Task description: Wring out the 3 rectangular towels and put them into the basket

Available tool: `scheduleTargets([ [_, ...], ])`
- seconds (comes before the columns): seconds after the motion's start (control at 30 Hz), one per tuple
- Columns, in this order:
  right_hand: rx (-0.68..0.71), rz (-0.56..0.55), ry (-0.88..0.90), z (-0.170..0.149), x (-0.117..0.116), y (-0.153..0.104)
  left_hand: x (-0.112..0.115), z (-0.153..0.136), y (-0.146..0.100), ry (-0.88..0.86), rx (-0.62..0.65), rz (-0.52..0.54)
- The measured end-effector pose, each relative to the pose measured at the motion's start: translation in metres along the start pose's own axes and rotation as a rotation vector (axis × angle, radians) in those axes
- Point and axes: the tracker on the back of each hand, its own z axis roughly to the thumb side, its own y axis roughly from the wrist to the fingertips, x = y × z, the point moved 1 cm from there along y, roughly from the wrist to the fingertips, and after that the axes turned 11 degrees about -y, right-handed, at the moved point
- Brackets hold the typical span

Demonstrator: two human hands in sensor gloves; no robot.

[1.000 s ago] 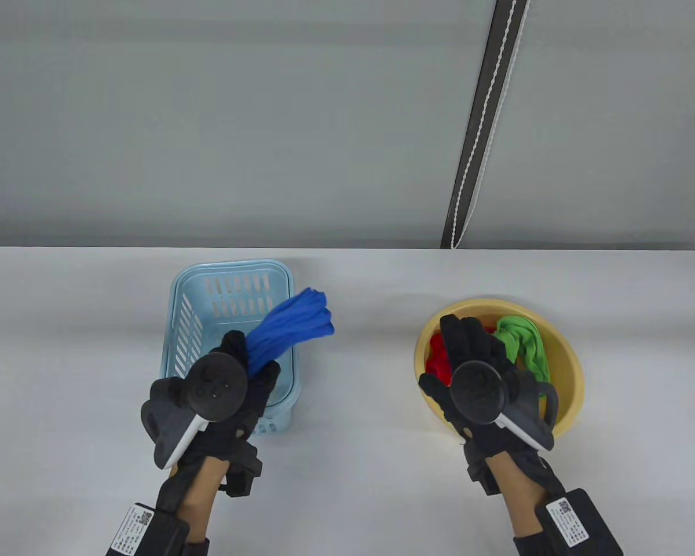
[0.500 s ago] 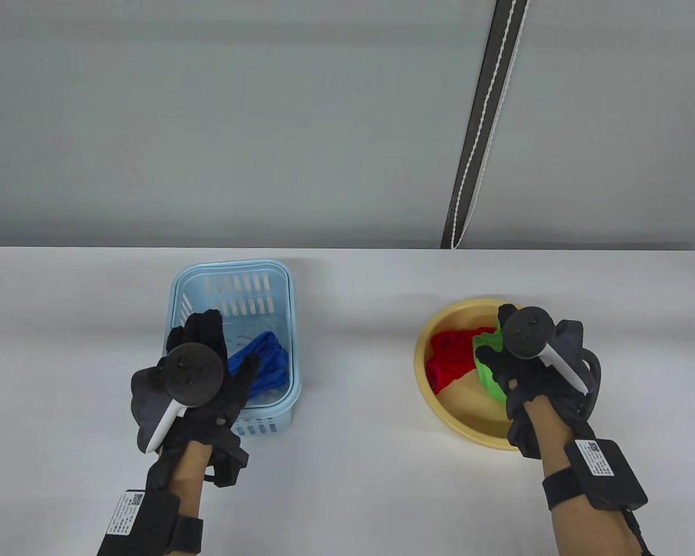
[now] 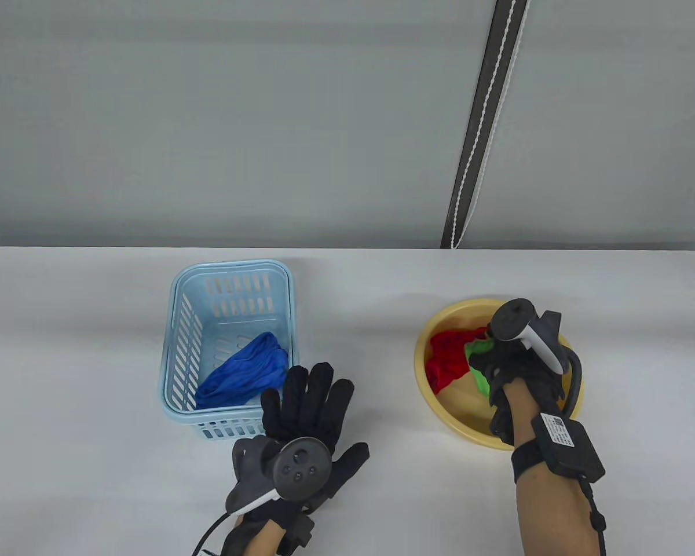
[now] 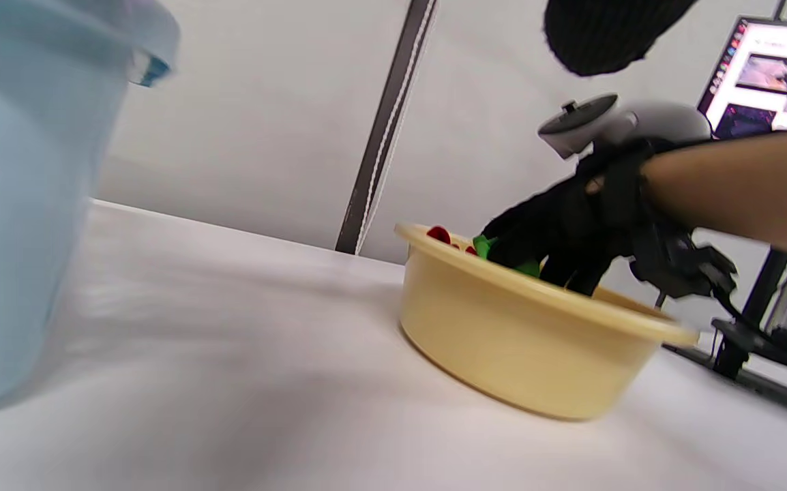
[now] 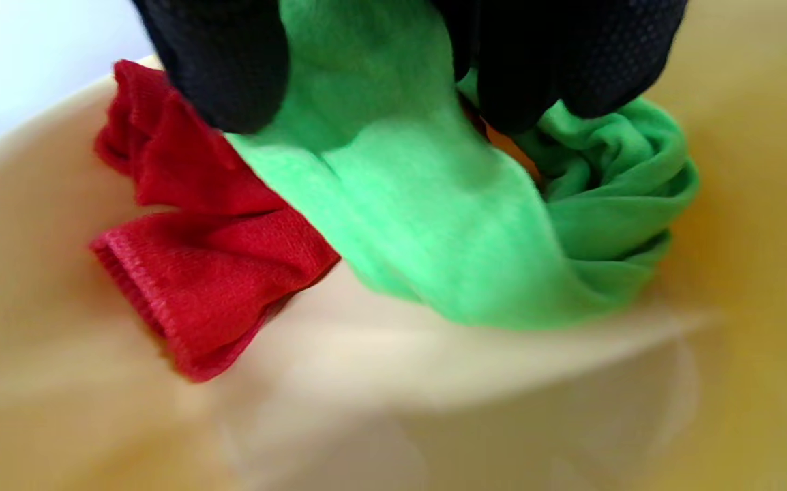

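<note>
The left hand (image 3: 307, 428) lies flat over the table (image 3: 92, 475) with its fingers straight and spread, holding nothing; its fingertips reach just past the near right corner of the basket (image 3: 176, 324). The right hand (image 3: 512, 370) is down inside the yellow basin (image 3: 576, 370), well to the right of the basket, with its fingers (image 5: 219, 68) curled around the green towel (image 3: 478, 359) and pinching a fold of it.

The blue towel (image 3: 243, 370) lies crumpled in the basket, in the half nearer the person and against the right wall. The basket is light blue plastic with slotted sides and stands upright on the table.

In the basin, on the side towards the basket, the red towel (image 3: 449, 359) lies bunched against the wall, touching the green towel, which partly overlaps it in the right wrist view. From the left wrist view the basin rim (image 4: 537, 283) shows a bit of red and green cloth above it, with the right hand reaching in from the far side.

Behind the table, beyond the basin, a dark vertical strip with a white beaded cord (image 3: 480, 133) runs up the grey wall. A lit monitor (image 4: 765, 75) shows in the left wrist view, to the right of the basin.
</note>
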Motion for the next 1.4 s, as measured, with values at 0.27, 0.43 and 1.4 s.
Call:
scheduleTargets([
  [0.27, 0.015, -0.047, 0.049, -0.008, 0.012, -0.008, 0.011, -0.005, -0.007, -0.047, 0.102, 0.064],
  [0.43, 0.078, -0.159, 0.206, -0.022, 0.045, -0.043, 0.015, -0.003, -0.008, -0.06, 0.112, 0.044],
  [1.4, 0.893, -0.402, 0.958, 0.015, 0.128, -0.233, -0.014, 0.026, 0.007, -0.417, 0.292, 0.176],
])
